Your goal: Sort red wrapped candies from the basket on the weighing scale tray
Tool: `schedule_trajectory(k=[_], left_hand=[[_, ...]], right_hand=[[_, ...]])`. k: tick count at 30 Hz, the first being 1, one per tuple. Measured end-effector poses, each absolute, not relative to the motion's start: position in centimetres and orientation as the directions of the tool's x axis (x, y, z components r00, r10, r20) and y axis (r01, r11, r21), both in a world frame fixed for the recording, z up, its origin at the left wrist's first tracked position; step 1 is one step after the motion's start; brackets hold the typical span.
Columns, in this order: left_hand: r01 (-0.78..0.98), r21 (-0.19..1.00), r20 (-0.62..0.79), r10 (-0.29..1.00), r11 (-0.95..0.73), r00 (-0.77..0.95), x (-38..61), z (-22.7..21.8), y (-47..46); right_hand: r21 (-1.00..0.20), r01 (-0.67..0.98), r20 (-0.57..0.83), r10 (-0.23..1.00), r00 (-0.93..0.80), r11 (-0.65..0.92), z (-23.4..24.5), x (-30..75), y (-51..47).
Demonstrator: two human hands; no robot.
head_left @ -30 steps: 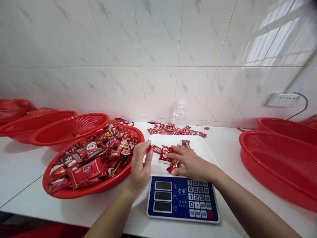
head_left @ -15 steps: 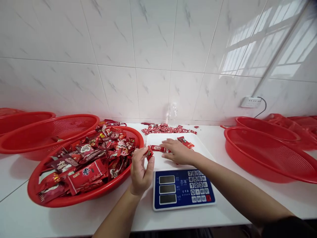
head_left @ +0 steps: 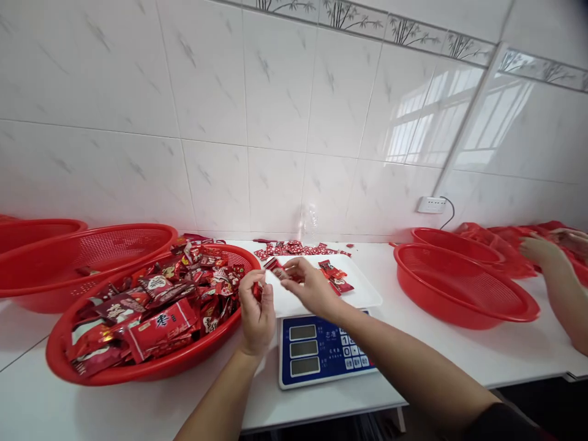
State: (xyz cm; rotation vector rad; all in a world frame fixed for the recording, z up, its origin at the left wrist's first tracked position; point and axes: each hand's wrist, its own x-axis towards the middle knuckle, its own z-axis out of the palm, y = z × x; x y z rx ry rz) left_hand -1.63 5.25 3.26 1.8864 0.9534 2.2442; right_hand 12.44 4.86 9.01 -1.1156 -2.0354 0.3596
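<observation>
My left hand [head_left: 257, 313] is closed on a small red candy packet [head_left: 255, 290], held just left of the scale's white tray [head_left: 362, 293]. Above the tray's left part, my right hand [head_left: 309, 285] pinches another small red packet [head_left: 274, 267]. Two or three red packets [head_left: 336, 277] lie on the tray's right half. The blue electronic scale [head_left: 321, 350] has dark displays and a keypad. A red basket [head_left: 151, 366] heaped with red snack packets [head_left: 158, 294] sits at my left.
Empty red baskets stand at the far left [head_left: 98, 245] and at the right [head_left: 459, 288]. A row of small red packets [head_left: 298, 248] and a clear bottle [head_left: 310, 219] lie by the tiled wall. Another person's hand [head_left: 542, 251] reaches in at the far right. A wall socket [head_left: 430, 204] is on the tiles.
My right hand lifted from lying flat on the tray and picked up a small packet. The view turned right and up, bringing another person's hand into sight.
</observation>
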Motion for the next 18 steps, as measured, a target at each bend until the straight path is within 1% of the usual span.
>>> schedule_trajectory(k=[2,4,7,9,10,11,12,14,16,18], left_hand=[[0.308,0.481,0.875,0.429,-0.821,-0.223,-1.7,3.3,5.1],[0.302,0.480,0.876,0.426,-0.824,-0.228,-1.9,3.5,4.9],[0.387,0.478,0.875,0.388,-0.789,-0.289,-2.1,3.8,4.7],[0.451,0.452,0.889,0.346,-0.770,-0.301,-2.2,4.0,4.7],[0.468,0.439,0.896,0.334,-0.767,-0.294,-2.1,4.1,4.6],[0.470,0.436,0.898,0.334,-0.767,-0.287,-2.1,4.1,4.6],[0.461,0.443,0.895,0.347,-0.769,-0.282,-2.0,4.1,4.6],[0.434,0.467,0.883,0.386,-0.770,-0.266,-1.8,4.0,4.6],[0.419,0.479,0.878,0.416,-0.772,-0.238,-1.7,3.8,4.5],[0.424,0.474,0.880,0.422,-0.772,-0.217,-1.7,3.5,4.5]], right_hand=[[-0.563,0.524,0.548,0.763,-0.342,0.639,8.9,11.3,3.2],[-0.532,0.499,0.572,0.725,-0.384,0.684,8.8,10.6,2.0],[-0.457,0.500,0.558,0.675,-0.483,0.736,8.8,11.3,1.7],[-0.373,0.575,0.555,0.672,-0.490,0.728,8.8,12.8,2.5],[-0.334,0.652,0.541,0.705,-0.458,0.680,8.7,13.8,3.2],[-0.310,0.744,0.502,0.767,-0.401,0.592,8.6,14.9,4.0],[-0.302,0.828,0.435,0.842,-0.320,0.472,8.5,16.0,4.9],[-0.311,0.917,0.249,0.953,-0.174,0.249,8.0,18.0,6.7],[-0.324,0.933,0.128,0.985,-0.119,0.155,7.4,19.4,8.2],[-0.335,0.929,0.082,0.987,-0.135,0.155,6.9,20.2,9.2]])
